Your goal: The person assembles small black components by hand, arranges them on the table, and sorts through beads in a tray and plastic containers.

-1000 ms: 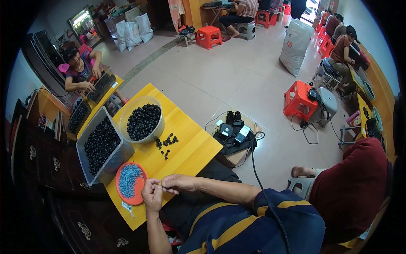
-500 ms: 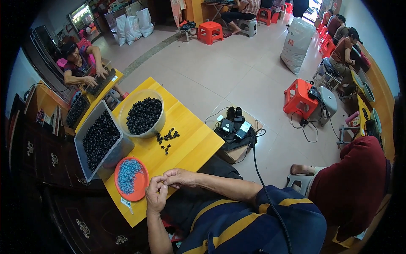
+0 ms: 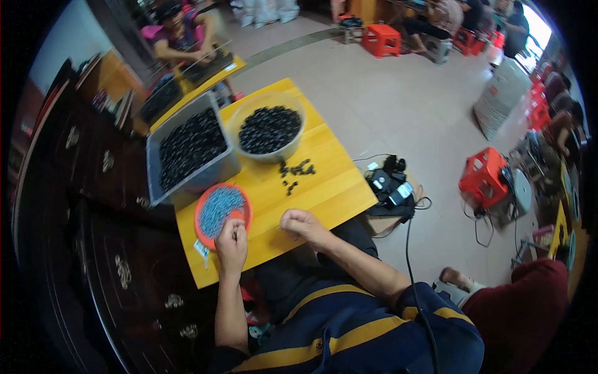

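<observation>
Left hand (image 3: 232, 245) sitting at red plate (image 3: 248, 210)'s 5 o'clock; fingers bending, can't tell if gripping. Blue pieces (image 3: 217, 209) lying on plate. Tag (image 3: 200, 249) showing at 7 o'clock, unreadable. Right hand (image 3: 299, 223) at 3 o'clock, holding fingers together.

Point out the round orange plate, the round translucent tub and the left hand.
Round orange plate (image 3: 248, 209), head view: right rim.
Round translucent tub (image 3: 274, 158), head view: front wall.
Left hand (image 3: 232, 247), head view: middle of the hand.

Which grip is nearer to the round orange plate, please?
Left: the left grip is at the near right edge of the orange plate; the right grip is farther right, above the yellow table.
</observation>
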`<state>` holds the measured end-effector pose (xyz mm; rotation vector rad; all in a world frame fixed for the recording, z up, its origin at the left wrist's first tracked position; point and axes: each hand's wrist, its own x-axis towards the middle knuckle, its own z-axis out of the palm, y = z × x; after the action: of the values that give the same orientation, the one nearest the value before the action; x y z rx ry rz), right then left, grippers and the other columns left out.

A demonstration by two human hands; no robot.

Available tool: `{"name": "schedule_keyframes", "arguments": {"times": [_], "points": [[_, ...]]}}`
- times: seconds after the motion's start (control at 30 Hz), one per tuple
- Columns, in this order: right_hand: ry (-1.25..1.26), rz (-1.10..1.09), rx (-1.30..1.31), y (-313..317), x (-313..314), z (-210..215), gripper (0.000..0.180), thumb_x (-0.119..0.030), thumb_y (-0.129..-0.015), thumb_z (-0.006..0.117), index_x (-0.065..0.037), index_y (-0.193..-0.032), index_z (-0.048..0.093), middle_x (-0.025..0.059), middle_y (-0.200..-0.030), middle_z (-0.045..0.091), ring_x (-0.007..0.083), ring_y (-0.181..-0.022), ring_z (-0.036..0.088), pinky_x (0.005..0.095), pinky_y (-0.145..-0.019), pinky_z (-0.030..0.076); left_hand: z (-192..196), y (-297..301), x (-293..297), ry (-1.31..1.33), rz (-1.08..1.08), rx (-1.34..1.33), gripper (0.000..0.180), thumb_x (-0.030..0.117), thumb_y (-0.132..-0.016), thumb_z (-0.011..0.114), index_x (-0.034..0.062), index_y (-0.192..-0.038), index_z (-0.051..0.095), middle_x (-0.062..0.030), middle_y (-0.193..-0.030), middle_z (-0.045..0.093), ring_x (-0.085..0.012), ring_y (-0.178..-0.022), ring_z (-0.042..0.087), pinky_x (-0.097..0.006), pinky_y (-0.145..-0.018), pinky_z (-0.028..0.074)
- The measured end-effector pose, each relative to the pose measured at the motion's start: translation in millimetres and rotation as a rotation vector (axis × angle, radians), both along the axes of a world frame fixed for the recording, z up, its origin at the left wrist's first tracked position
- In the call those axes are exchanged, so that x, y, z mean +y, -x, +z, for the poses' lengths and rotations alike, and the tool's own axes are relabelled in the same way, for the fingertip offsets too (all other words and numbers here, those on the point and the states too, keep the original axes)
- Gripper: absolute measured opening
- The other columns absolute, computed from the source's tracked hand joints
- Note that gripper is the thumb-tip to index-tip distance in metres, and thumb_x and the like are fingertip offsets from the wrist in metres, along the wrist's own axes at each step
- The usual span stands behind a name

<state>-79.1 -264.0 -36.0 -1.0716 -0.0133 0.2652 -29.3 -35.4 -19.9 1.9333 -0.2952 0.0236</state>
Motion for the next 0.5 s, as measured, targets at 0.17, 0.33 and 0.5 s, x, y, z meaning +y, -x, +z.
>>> {"name": "schedule_keyframes", "arguments": {"times": [0.17,0.33,0.5], "points": [[-0.02,-0.05,0.037,0,-1,2,0.012,-0.02,-0.095,0.058,-0.011,-0.088,0.059,-0.0054,-0.072,0.051,0.0059,-0.064,0.047,0.0219,-0.06,0.04,21,-7,8,-0.511,0.127,-0.321,0.027,0.009,-0.085,0.063,0.0022,-0.111,0.064,-0.0184,-0.09,0.068,-0.0374,-0.083,0.067,-0.045,-0.074,0.053],[-0.006,-0.023,0.031,1,5,6,0.012,-0.02,-0.096,0.057,-0.011,-0.089,0.059,-0.0054,-0.073,0.05,0.0058,-0.064,0.046,0.0216,-0.061,0.039,20,3,2,-0.429,0.037,-0.316,0.028,0.006,-0.083,0.068,0.0021,-0.11,0.067,-0.0146,-0.091,0.068,-0.0286,-0.074,0.068,-0.038,-0.067,0.053],[-0.022,-0.021,0.069,3,6,12,0.014,-0.021,-0.097,0.058,-0.012,-0.087,0.058,-0.005,-0.068,0.05,0.0041,-0.059,0.044,0.0197,-0.054,0.035,41,35,-39,-0.089,-0.153,-0.079,0.023,-0.001,-0.081,0.072,0.0011,-0.104,0.069,-0.0053,-0.081,0.065,-0.0105,-0.065,0.06,-0.025,-0.059,0.048]]}}
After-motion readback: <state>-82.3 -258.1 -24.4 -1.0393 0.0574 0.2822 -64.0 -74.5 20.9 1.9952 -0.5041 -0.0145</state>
